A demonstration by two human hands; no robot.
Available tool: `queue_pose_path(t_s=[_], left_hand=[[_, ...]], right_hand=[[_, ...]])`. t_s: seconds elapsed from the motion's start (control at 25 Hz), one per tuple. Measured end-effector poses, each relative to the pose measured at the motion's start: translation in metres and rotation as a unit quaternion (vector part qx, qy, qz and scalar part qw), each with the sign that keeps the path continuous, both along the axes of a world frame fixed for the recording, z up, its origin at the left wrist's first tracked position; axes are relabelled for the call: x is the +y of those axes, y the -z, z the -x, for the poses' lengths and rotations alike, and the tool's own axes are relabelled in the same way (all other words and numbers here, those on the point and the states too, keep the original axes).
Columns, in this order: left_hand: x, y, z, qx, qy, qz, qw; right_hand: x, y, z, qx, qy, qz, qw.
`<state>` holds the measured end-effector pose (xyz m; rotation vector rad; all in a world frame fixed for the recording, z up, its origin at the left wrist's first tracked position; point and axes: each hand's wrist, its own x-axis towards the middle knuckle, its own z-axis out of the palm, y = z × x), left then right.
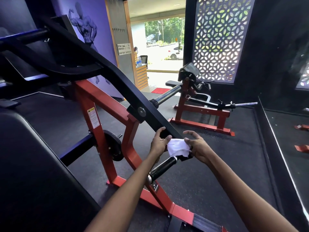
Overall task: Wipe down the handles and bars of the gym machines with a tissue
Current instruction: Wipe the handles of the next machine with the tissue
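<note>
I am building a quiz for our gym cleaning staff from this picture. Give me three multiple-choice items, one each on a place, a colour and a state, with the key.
1. Where is the tissue?
A. On the floor mat
B. On the black bar, between the two hands
C. On the seat pad

2. What colour is the frame that carries the black bar?
A. Red
B. Yellow
C. Green

3. What is the left hand doing?
A. Hanging idle at the side
B. Holding a spray bottle
C. Gripping the black bar just above the tissue

Key:
1 B, the white tissue lies against the bar's lower end, between the left hand and the right hand.
2 A, the posts and base are red.
3 C, its fingers curl round the bar.
</note>
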<state>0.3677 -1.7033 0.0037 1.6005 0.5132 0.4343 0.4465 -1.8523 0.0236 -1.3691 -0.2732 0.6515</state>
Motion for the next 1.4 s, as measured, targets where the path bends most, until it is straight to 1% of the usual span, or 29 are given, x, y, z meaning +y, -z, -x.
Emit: queue_pose_path(t_s=[0.04, 0.08, 0.12, 0.2, 0.28, 0.36, 0.4, 0.44, 0.48, 0.52, 0.6, 0.64, 0.72, 0.76, 0.84, 0.96, 1.0, 1.08, 1.12, 1.16, 1.24, 1.32, 1.4], left_hand=[[0.001, -0.002, 0.002, -0.002, 0.030, 0.026, 0.999], [0.002, -0.004, 0.004, -0.003, 0.049, 0.033, 0.998], [0.005, -0.004, 0.004, 0.006, 0.052, -0.005, 0.999], [0.009, -0.004, 0.006, 0.028, 0.036, -0.136, 0.990], [0.008, -0.006, 0.008, 0.054, 0.013, -0.242, 0.969], [0.007, -0.007, 0.008, 0.074, -0.003, -0.288, 0.955], [0.007, -0.007, 0.007, 0.081, -0.005, -0.297, 0.951], [0.008, -0.007, 0.007, 0.084, 0.006, -0.287, 0.954], [0.009, -0.007, 0.007, 0.084, 0.030, -0.241, 0.966], [0.008, -0.008, 0.007, 0.082, 0.062, -0.164, 0.981], [0.001, -0.012, 0.010, 0.068, 0.104, -0.015, 0.992], [-0.001, -0.013, 0.010, 0.058, 0.099, 0.030, 0.993], [-0.004, -0.014, 0.010, 0.041, 0.086, 0.107, 0.990], [-0.004, -0.014, 0.010, 0.036, 0.089, 0.138, 0.986], [-0.002, -0.014, 0.009, 0.029, 0.096, 0.170, 0.980], [-0.003, -0.014, 0.009, 0.010, 0.075, 0.219, 0.973], [-0.004, -0.016, 0.009, -0.002, 0.063, 0.249, 0.966], [-0.003, -0.019, 0.008, -0.025, 0.027, 0.313, 0.949], [-0.002, -0.021, 0.008, -0.033, 0.014, 0.324, 0.945], [-0.003, -0.022, 0.009, -0.039, 0.007, 0.319, 0.947], [0.000, -0.019, 0.009, -0.025, 0.011, 0.223, 0.974], [0.002, -0.013, 0.009, -0.010, 0.036, 0.118, 0.992], [0.001, -0.012, 0.010, -0.003, 0.045, 0.083, 0.996]], right_hand=[[-0.001, 0.001, -0.001, -0.023, -0.007, 0.007, 1.000], [-0.001, 0.001, -0.001, -0.043, -0.012, 0.020, 0.999], [-0.002, 0.001, 0.000, -0.067, -0.014, 0.032, 0.997], [-0.002, 0.001, -0.001, -0.138, -0.002, 0.084, 0.987], [-0.001, -0.001, -0.001, -0.240, 0.012, 0.169, 0.956], [-0.001, -0.005, -0.001, -0.310, 0.015, 0.228, 0.923], [-0.001, -0.006, -0.003, -0.322, 0.001, 0.242, 0.915], [-0.001, -0.008, -0.005, -0.322, -0.017, 0.248, 0.913], [-0.002, -0.011, -0.006, -0.315, -0.041, 0.245, 0.916], [-0.003, -0.013, -0.007, -0.293, -0.062, 0.230, 0.926], [-0.005, -0.014, -0.007, -0.203, -0.081, 0.161, 0.962], [-0.006, -0.015, -0.005, -0.134, -0.084, 0.108, 0.982], [-0.009, -0.016, -0.001, -0.019, -0.095, 0.017, 0.995], [-0.010, -0.017, 0.000, 0.005, -0.100, -0.006, 0.995], [-0.012, -0.015, -0.003, -0.001, -0.106, -0.015, 0.994], [-0.010, -0.015, -0.001, -0.050, -0.099, 0.028, 0.993], [-0.009, -0.016, 0.001, -0.058, -0.095, 0.044, 0.993], [-0.007, -0.013, 0.001, -0.034, -0.084, 0.046, 0.995], [-0.007, -0.012, 0.000, -0.027, -0.075, 0.046, 0.996], [-0.007, -0.009, -0.001, -0.052, -0.064, 0.065, 0.995], [-0.007, -0.004, -0.004, -0.154, -0.048, 0.128, 0.978], [-0.006, -0.005, -0.004, -0.212, -0.047, 0.155, 0.964], [-0.007, -0.008, -0.003, -0.256, -0.088, 0.193, 0.943]])
